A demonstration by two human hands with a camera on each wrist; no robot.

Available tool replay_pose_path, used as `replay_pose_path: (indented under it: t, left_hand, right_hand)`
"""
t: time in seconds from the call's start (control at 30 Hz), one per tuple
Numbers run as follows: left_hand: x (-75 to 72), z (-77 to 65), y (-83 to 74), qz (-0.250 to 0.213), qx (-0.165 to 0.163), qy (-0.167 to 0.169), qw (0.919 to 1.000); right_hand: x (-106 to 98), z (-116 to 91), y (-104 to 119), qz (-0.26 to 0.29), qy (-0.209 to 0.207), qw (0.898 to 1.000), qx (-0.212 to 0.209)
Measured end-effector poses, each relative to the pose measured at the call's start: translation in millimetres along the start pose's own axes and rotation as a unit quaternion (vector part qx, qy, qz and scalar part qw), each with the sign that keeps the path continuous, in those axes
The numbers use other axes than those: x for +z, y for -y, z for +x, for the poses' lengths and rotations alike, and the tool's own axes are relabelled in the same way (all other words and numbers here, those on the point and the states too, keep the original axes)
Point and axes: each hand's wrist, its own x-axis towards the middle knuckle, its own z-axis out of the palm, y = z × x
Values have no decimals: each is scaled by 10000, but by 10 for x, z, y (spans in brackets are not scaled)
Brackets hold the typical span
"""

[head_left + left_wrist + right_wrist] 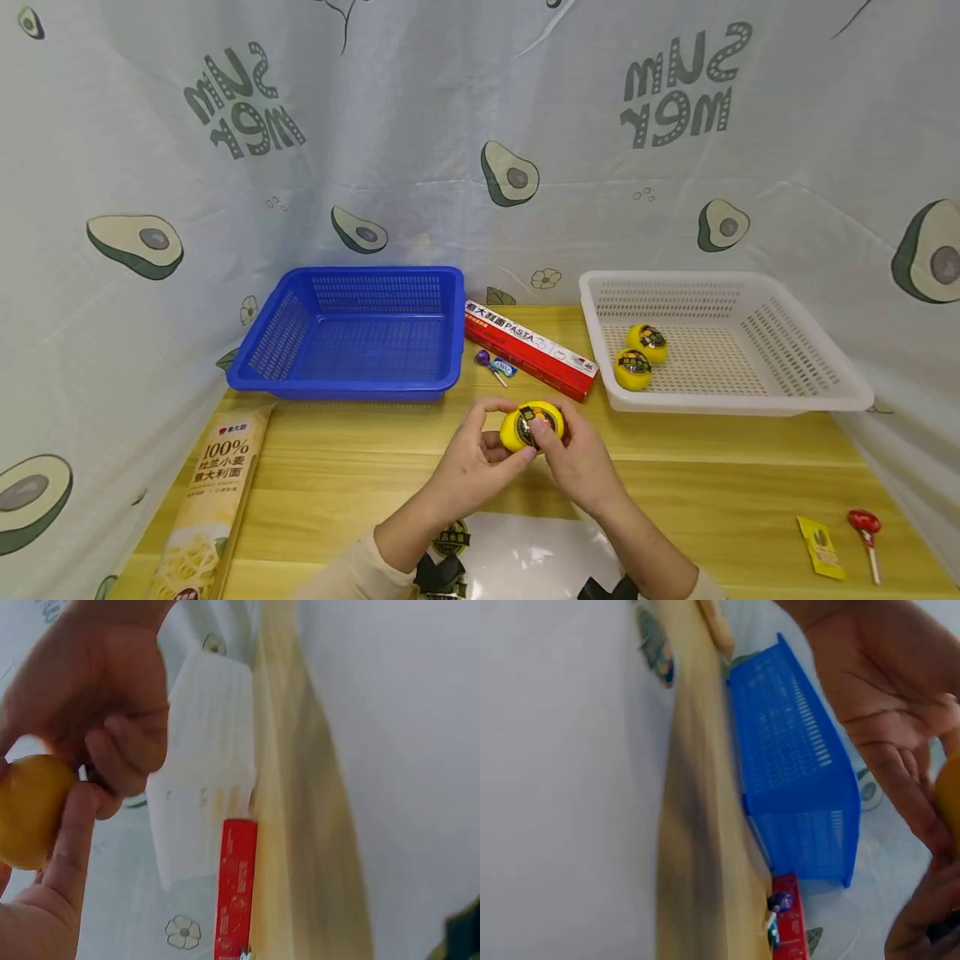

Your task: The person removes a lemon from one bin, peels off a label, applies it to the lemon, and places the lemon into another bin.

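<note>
In the head view, both hands hold a yellow lemon (512,432) above the middle of the table. A black label with a round emblem (534,423) is on its upper face. My left hand (468,462) grips the lemon from the left, its thumb at the lower side. From the right, my right hand (585,467) grips it too, with the thumb pressing on the label. The lemon's plain side (34,814) shows in the left wrist view. Two more labelled lemons, a front one (632,379) and one behind it (643,335), lie in the white basket (735,403).
A blue basket (345,387) stands at back left, with a red pasta box (528,346) to its right. Near the box are a purple lollipop (482,357) and a blue-wrapped sweet (503,367). Pasta pack (213,500) left; yellow packet (821,547), red lollipop (865,522) right; white sheet (540,550) in front.
</note>
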Motion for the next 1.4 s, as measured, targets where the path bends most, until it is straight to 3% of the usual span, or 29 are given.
replay_pose_path:
  t: [0.13, 0.23, 0.43, 0.57, 0.7, 0.83, 0.97, 1.07, 1.23, 1.3, 1.4]
  left_hand:
    - [88, -18, 27, 102, 42, -82, 9999]
    - [105, -23, 37, 390, 294, -174, 9987]
    - [114, -39, 64, 919, 1014, -342, 9900]
    - [124, -41, 82, 1049, 1229, -395, 9861]
    - [158, -54, 123, 1157, 1306, -478, 9835]
    - [212, -70, 176, 1220, 1469, -712, 9790]
    - [254, -75, 206, 1176, 1557, -1068, 9750]
    - [264, -71, 215, 1229, 1593, -1206, 9721]
    - [246, -66, 210, 1442, 1681, -960, 9704]
    - [233, -64, 202, 1444, 1657, -837, 9720]
    - [214, -50, 192, 1395, 1550, -746, 9752]
  right_hand:
    - [45, -30, 8, -983, -508, 9936, -247]
    - [33, -27, -10, -1080, -700, 9907, -443]
    - [13, -32, -83, -1139, -983, 9772, -1497]
    - [-11, -16, -110, -1097, -1152, 9676, -1962]
    - [-50, 11, -115, -648, -1075, 9776, -1688]
    - [-104, 44, -92, 111, -814, 9934, -794]
    - [-126, 74, -70, 640, -278, 9972, -265]
    - [-115, 71, -59, 241, 94, 9993, -272]
    - [-79, 51, -54, -1072, 8, 9937, -336]
    - [-66, 43, -64, -1208, -193, 9917, -402]
    - [-54, 33, -89, -954, -574, 9916, -661]
